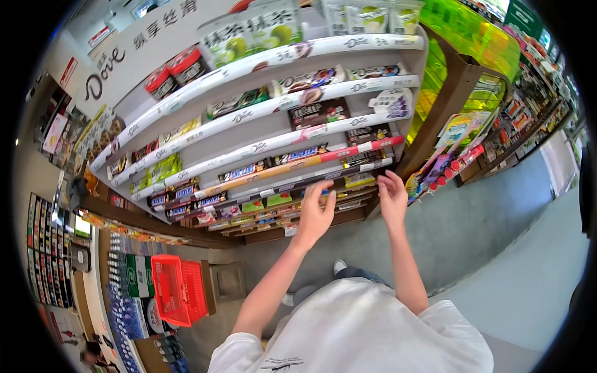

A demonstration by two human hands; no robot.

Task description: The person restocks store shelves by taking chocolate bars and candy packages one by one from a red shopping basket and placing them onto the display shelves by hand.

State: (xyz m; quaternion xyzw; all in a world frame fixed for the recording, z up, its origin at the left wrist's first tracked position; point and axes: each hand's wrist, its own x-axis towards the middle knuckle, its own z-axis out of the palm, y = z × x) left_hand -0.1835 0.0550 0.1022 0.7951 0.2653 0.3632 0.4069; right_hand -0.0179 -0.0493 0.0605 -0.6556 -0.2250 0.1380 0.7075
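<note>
Both my hands are raised in front of a curved shelf rack [373,85] of sweets. My left hand [315,214] stands before the lower shelves, thumb apart from the bent fingers, with nothing seen in it. To its right, my right hand [393,199] has its fingers loosely curved and apart, and it too looks bare. A yellow packet [359,180] lies on a lower shelf between the hands. Left of my left hand sit green packets [278,199]. Higher up are Snickers bars [245,171] and a dark brown pack [319,114].
A red shopping basket [180,291] stands at the lower left, near a counter with rows of bottles [124,304]. At right, a brown stand [438,105] holds hanging colourful packets [444,155]. Grey floor [491,205] stretches behind it. Part of another person [93,355] shows at the bottom left.
</note>
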